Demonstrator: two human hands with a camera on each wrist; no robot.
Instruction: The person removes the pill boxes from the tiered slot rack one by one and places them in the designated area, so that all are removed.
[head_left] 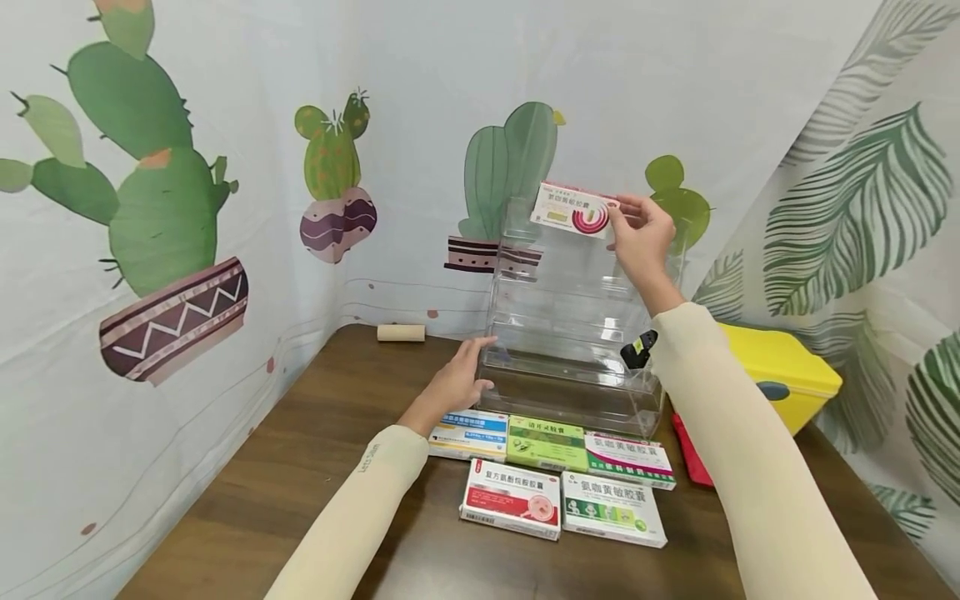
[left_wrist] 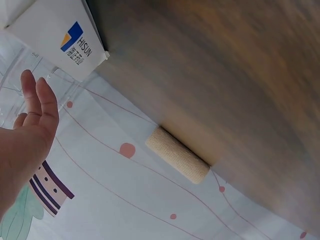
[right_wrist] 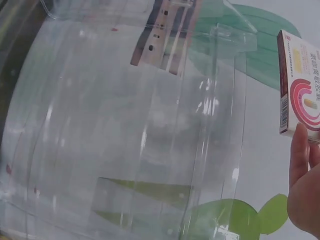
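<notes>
My right hand (head_left: 641, 237) pinches a white medicine box (head_left: 573, 209) with a pink ring design by its right end. The box is up at the top tier of a clear stepped display rack (head_left: 570, 333); in the right wrist view the box (right_wrist: 300, 82) shows its dark red side. My left hand (head_left: 455, 379) is at the rack's lower left side, fingers extended and thumb apart, holding nothing. Whether its fingertips touch the rack I cannot tell. Below it lies a blue, white and yellow medicine box (head_left: 468, 433), whose white end (left_wrist: 65, 40) shows in the left wrist view.
In front of the rack lie a green box (head_left: 547, 442), a white and magenta box (head_left: 630, 458), a red and white box (head_left: 512, 497) and a white and green box (head_left: 612, 507). A beige cylinder (head_left: 401, 333) lies by the back wall. A yellow case (head_left: 783, 371) stands at right.
</notes>
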